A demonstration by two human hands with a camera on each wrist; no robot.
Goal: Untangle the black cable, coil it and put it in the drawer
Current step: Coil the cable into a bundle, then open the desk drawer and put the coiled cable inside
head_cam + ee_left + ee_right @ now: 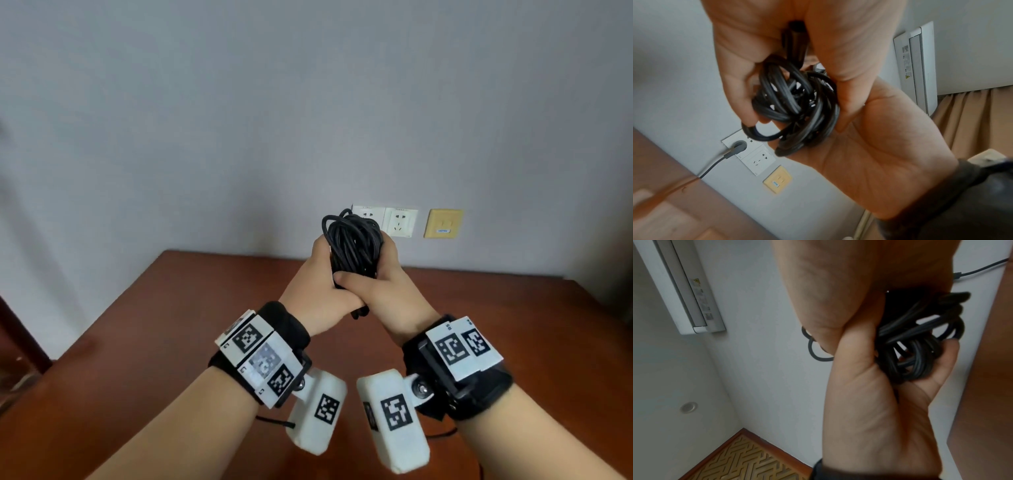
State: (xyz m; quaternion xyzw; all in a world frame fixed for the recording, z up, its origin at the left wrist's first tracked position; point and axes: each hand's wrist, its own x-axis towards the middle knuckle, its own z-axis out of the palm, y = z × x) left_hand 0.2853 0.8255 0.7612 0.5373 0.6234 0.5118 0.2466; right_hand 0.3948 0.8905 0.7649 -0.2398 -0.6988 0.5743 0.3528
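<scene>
The black cable point(352, 240) is bunched into a loose coil and held up above the table, in front of the wall sockets. My left hand point(318, 284) grips the bundle from the left and my right hand point(387, 281) grips it from the right, its thumb lying across the front. A cable end point(359, 312) pokes out below the hands. In the left wrist view the cable point(795, 104) loops between the left hand point(748, 73) and the right hand point(869, 154). In the right wrist view the cable point(920, 344) sits between the right hand point(838, 288) and the left hand point(859, 410). No drawer is in view.
A brown wooden table point(171, 342) lies below the hands against a grey wall. White sockets point(399, 221) and a yellow plate point(443, 223) sit behind the coil. A grey plug point(735, 147) is in one socket. An air conditioner point(918, 65) and a curtain point(972, 121) are nearby.
</scene>
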